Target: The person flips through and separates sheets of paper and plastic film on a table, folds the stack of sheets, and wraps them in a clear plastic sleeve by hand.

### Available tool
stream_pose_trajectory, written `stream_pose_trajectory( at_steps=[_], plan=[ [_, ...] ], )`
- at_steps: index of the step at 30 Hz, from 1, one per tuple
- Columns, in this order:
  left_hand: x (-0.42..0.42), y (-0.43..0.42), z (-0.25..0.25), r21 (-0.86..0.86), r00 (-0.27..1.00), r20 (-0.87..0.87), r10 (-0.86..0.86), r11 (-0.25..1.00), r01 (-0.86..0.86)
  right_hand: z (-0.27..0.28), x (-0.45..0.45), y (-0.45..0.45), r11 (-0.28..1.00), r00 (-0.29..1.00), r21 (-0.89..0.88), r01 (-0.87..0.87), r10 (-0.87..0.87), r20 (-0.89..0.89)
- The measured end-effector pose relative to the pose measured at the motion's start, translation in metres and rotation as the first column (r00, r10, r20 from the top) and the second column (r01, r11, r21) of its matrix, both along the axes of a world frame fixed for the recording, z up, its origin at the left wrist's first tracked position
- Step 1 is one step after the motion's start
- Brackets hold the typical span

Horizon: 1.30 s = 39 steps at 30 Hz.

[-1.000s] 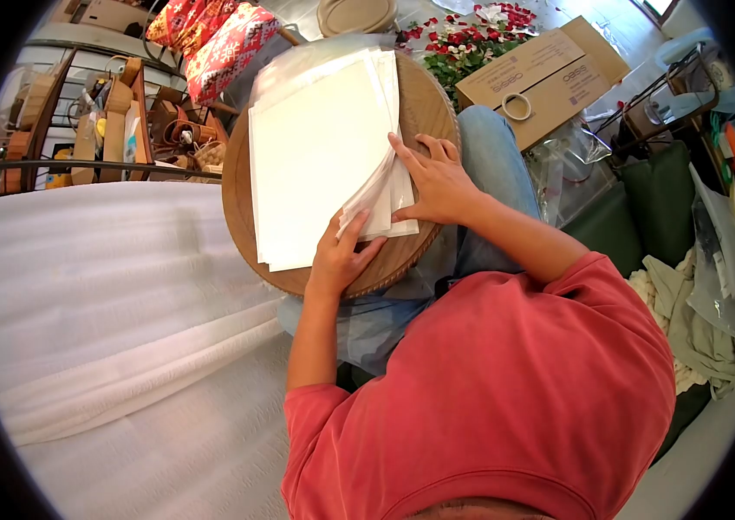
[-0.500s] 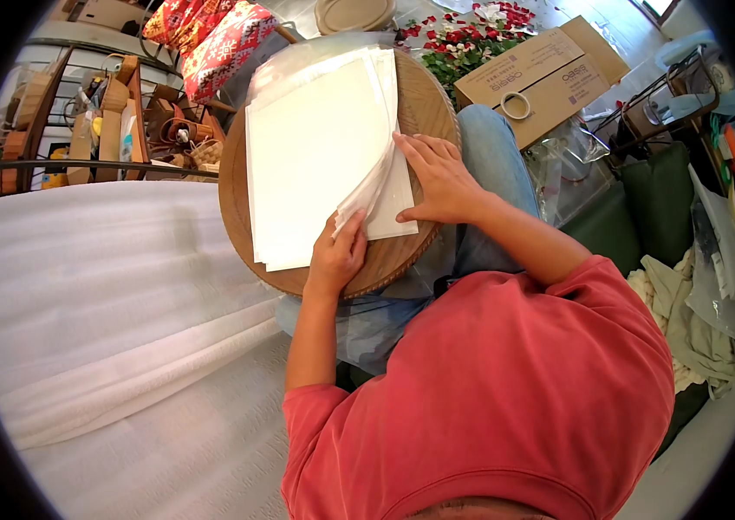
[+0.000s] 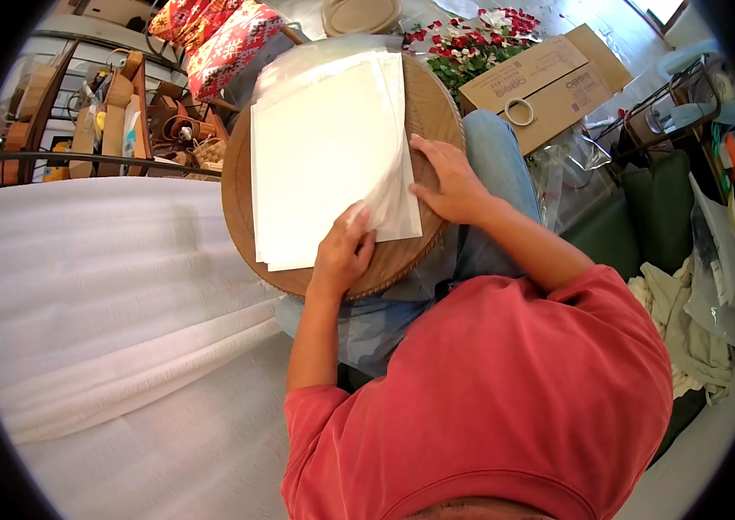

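Note:
A stack of white paper sheets [image 3: 324, 156] lies on a round wooden table [image 3: 237, 208], with clear plastic film [image 3: 298, 62] showing past its far edge. My left hand [image 3: 343, 250] is closed on the near right corner of the upper sheets, thumb and fingers pinching it. That corner curls up off the sheets below. At the stack's right edge, my right hand [image 3: 454, 184] has thumb and fingers spread apart, with the fingertips by the paper and nothing gripped.
Beyond the table's right side lies a flat cardboard box [image 3: 549, 82] with a tape roll [image 3: 519, 112] on it. Red and white flowers [image 3: 471, 48] are behind it. A white cloth-covered surface [image 3: 107, 286] fills the left, below shelves [image 3: 116, 113] of baskets. Patterned red cushions [image 3: 233, 48] sit at the far left.
My left hand has moved slightly up and right with the sheets' corner, which is now folded less far back. My right hand has shifted a little right, away from the curled edge.

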<state>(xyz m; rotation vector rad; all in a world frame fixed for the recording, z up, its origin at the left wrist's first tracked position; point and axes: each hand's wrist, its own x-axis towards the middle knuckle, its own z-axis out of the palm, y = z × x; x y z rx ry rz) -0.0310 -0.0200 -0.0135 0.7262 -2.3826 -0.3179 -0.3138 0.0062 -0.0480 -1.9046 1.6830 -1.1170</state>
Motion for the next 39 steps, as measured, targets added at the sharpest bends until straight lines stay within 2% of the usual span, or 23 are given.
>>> stream_pose_trajectory(
  at_steps=[1,3,4,6,8,10,11,12,14,17,19,20,22,23,24,25,26,28,32,34,35,37,39],
  plan=[
    [0.001,-0.001,0.0,-0.003,1.0,-0.005,0.004,1.0,-0.004,-0.006,-0.003,-0.002,1.0,0.992,-0.009,0.0,0.001,0.124],
    [0.0,-0.001,0.004,0.117,0.978,-0.027,-0.207,0.971,0.209,-0.009,-0.004,-0.006,1.0,0.983,-0.004,0.027,-0.025,0.183],
    [-0.001,0.002,0.009,0.113,0.978,-0.032,-0.204,0.972,0.206,-0.007,-0.004,-0.009,0.998,0.967,0.003,0.056,-0.055,0.247],
    [0.0,0.01,0.022,0.239,0.986,0.107,-0.128,0.966,0.099,0.002,-0.004,-0.022,0.996,0.981,0.001,0.09,-0.089,0.171],
    [0.015,0.007,0.022,0.245,0.994,0.083,-0.076,0.968,0.054,0.012,-0.01,-0.043,0.993,0.989,-0.013,0.115,-0.114,0.094],
    [0.038,0.002,0.017,-0.028,0.921,0.186,0.342,0.939,-0.343,0.027,-0.02,-0.074,0.976,0.982,0.109,0.188,-0.188,-0.006],
    [0.051,0.0,0.012,0.003,0.849,0.166,0.501,0.861,-0.509,0.038,-0.026,-0.09,0.942,0.978,0.264,0.208,-0.191,-0.088],
    [0.067,-0.005,0.004,0.04,0.75,0.15,0.645,0.754,-0.656,0.039,-0.026,-0.101,0.947,0.979,0.252,0.202,-0.184,-0.092],
    [0.112,-0.022,-0.025,-0.023,0.594,0.196,0.781,0.609,-0.793,0.028,-0.02,-0.123,0.957,0.949,0.17,0.236,-0.19,-0.252],
    [0.135,-0.033,-0.047,0.027,0.542,0.249,0.803,0.554,-0.832,0.006,0.001,-0.151,0.963,0.951,0.165,0.212,-0.165,-0.26],
    [0.127,-0.035,-0.044,0.002,0.55,0.263,0.792,0.57,-0.822,0.001,0.013,-0.165,0.96,0.967,0.144,0.242,-0.226,-0.119],
    [0.123,-0.037,-0.042,-0.023,0.561,0.286,0.777,0.591,-0.806,-0.001,0.014,-0.173,0.961,0.966,0.135,0.242,-0.227,-0.121],
    [0.122,-0.04,-0.04,-0.035,0.567,0.273,0.777,0.597,-0.801,0.006,0.019,-0.182,0.937,0.943,0.236,0.259,-0.297,0.147],
    [0.122,-0.04,-0.039,-0.024,0.585,0.272,0.764,0.613,-0.789,0.011,0.019,-0.19,0.937,0.944,0.231,0.26,-0.298,0.145],
    [0.122,-0.04,-0.039,-0.012,0.604,0.27,0.75,0.63,-0.777,0.017,0.017,-0.2,0.943,0.859,0.302,0.14,-0.268,0.437],
    [0.121,-0.039,-0.04,-0.01,0.605,0.267,0.75,0.63,-0.776,0.022,0.017,-0.205,0.943,0.684,0.333,0.003,-0.244,0.688],
    [0.12,-0.038,-0.041,-0.018,0.602,0.267,0.753,0.628,-0.778,0.025,0.017,-0.207,0.944,0.686,0.331,0.004,-0.243,0.686],
    [0.12,-0.037,-0.041,-0.028,0.595,0.256,0.762,0.621,-0.783,0.048,0.018,-0.209,0.828,0.485,0.557,0.066,-0.514,0.707],
    [0.119,-0.034,-0.043,-0.03,0.601,0.228,0.766,0.622,-0.782,0.048,0.014,-0.209,0.837,0.497,0.546,-0.032,-0.461,0.736],
    [0.119,-0.032,-0.046,-0.043,0.599,0.22,0.77,0.621,-0.782,0.036,0.019,-0.215,0.768,0.551,0.639,-0.041,-0.516,0.656],
    [0.12,-0.034,-0.046,-0.028,0.613,0.206,0.763,0.63,-0.776,0.019,0.022,-0.219,0.771,0.554,0.635,-0.041,-0.512,0.657],
    [0.12,-0.033,-0.042,-0.016,0.622,0.187,0.76,0.636,-0.772,-0.014,0.03,-0.226,0.91,0.689,0.413,-0.039,-0.276,0.671],
    [0.12,-0.026,-0.037,0.046,0.509,0.107,0.854,0.507,-0.861,-0.011,0.036,-0.209,0.926,0.69,0.378,0.014,-0.282,0.666]
  ],
)
